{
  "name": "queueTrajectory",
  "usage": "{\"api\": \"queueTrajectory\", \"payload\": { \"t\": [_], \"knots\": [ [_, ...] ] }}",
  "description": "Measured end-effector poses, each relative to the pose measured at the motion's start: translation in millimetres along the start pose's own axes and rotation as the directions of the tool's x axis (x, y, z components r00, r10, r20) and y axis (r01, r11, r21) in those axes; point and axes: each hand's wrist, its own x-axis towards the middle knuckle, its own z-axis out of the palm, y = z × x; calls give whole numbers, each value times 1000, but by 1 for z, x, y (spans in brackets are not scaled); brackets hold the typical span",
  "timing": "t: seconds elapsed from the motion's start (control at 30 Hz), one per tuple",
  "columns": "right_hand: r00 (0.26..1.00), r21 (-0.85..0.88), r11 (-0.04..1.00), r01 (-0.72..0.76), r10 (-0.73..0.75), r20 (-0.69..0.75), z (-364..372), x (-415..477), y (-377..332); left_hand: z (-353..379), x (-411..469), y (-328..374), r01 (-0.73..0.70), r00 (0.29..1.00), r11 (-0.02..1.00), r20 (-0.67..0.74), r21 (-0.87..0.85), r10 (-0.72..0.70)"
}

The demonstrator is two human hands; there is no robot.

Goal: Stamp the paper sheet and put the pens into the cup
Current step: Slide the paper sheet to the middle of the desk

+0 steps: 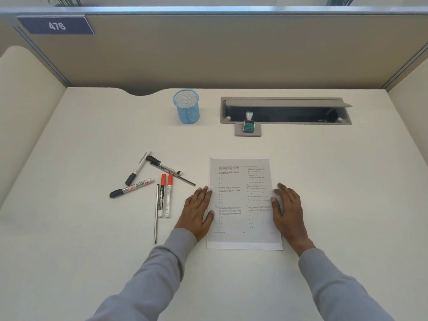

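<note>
I have both hands flat and spread, gripping nothing. My left hand (pixel 196 210) lies at the left edge of the paper sheet (pixel 243 205), fingertips just over the margin; my right hand (pixel 288 212) presses on the sheet's right edge. The sheet lies printed side up on the bench (pixel 347 181), a little right of the frame's centre and nearly square to me. Grey sleeves (pixel 162 269) run down to the lower edge of the frame.

Left of my left hand lie the pens (pixel 152 181), loosely scattered: two red-capped markers (pixel 166 195) side by side, a thin dark pen (pixel 156 214) alongside them, and several black-capped ones fanned out above and to the left.

Higher up, centre-left, the blue mesh cup (pixel 186 106) stands upright with nothing in it. To its right the stamp (pixel 249 123) sits on a small grey pad (pixel 238 130) at the front lip of an open cable tray (pixel 286 111). A partition plate in the upper left reads 476 (pixel 56 25).
</note>
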Motion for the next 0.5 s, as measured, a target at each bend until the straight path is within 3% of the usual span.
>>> {"api": "queueTrajectory", "payload": {
  "t": [0.5],
  "knots": [
    [999, -28, 999, 45, -45, -4, 2, -3, 2, 2, 1, 1, 8, 1000, 999, -24, 33, -7]
  ]
}}
